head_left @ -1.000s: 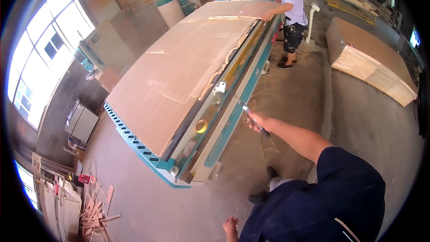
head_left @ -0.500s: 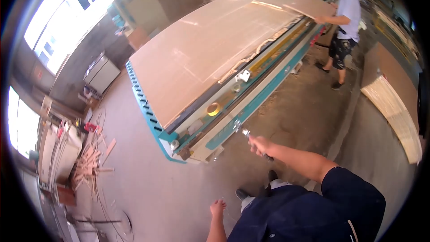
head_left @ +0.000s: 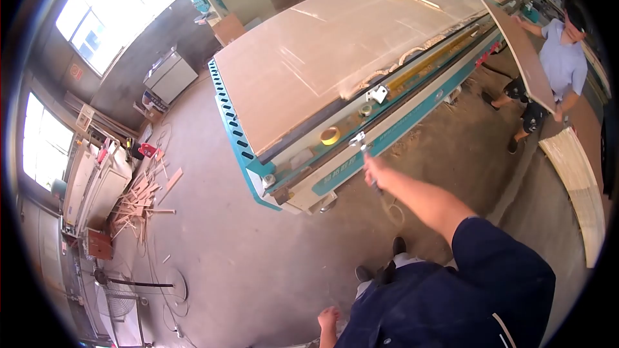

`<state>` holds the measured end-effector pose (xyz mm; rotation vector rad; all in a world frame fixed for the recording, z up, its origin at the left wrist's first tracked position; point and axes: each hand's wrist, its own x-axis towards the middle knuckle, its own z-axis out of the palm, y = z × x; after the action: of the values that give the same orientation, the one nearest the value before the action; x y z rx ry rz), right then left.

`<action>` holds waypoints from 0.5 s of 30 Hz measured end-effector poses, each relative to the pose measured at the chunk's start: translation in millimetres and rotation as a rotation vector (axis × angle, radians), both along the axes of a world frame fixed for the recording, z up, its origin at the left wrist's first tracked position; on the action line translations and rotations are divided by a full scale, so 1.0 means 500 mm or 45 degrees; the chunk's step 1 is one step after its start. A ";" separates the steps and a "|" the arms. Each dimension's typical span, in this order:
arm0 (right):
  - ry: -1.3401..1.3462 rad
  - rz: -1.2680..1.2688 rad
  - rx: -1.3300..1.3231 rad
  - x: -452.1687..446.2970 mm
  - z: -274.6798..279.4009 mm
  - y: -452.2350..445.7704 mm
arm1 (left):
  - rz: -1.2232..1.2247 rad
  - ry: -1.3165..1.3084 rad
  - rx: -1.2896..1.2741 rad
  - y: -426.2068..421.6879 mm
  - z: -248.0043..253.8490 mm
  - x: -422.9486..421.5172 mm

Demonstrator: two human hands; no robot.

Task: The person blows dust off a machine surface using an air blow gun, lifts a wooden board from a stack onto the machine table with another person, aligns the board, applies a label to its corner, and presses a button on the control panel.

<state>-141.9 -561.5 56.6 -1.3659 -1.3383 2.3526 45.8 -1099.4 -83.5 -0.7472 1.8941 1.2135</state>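
My right hand [head_left: 373, 171] grips an adjustable wrench [head_left: 358, 141], its shiny head pointing up towards the front edge of the machine table [head_left: 351, 164]. In this view the wrench head overlaps the rail, and whether it touches is unclear. My left hand [head_left: 329, 316] hangs low near my body with its fingers curled and nothing visible in them. On the ledge near the wrench lie a yellow tape roll [head_left: 330, 135], a smaller roll [head_left: 365, 110] and a white bracket [head_left: 378, 94]. A large brown board [head_left: 309, 45] covers the table top.
At the right a co-worker [head_left: 561, 58] holds a brown panel [head_left: 525, 58] tilted on edge. Behind my right side stands a stack of boards [head_left: 577, 183]. Wood scraps [head_left: 138, 200], cables and a fan [head_left: 119, 299] occupy the left floor. A grey cabinet [head_left: 171, 76] stands by the wall.
My right hand has moved up and forward with the wrench, closer to the table's edge. The co-worker has lifted the panel off the table and tilted it. My view has shifted.
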 end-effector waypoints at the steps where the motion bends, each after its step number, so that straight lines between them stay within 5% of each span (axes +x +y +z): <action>1: 0.044 -0.002 0.076 0.009 -0.013 0.054 | 0.022 -0.008 0.012 -0.032 -0.021 -0.002; 5: 0.020 -0.194 0.367 0.045 -0.024 0.192 | 0.210 0.114 0.031 -0.089 -0.024 -0.011; 11: -0.189 0.192 0.509 0.115 0.102 0.164 | 0.099 0.062 -0.007 -0.167 -0.105 -0.029; 15: -0.183 0.138 0.536 0.107 0.100 0.171 | 0.084 0.018 0.033 -0.146 -0.124 -0.066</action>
<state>-88.4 -476.1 106.5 -1.3752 -1.8582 1.9010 12.9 -1172.5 -145.6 -0.7946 1.8745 1.2854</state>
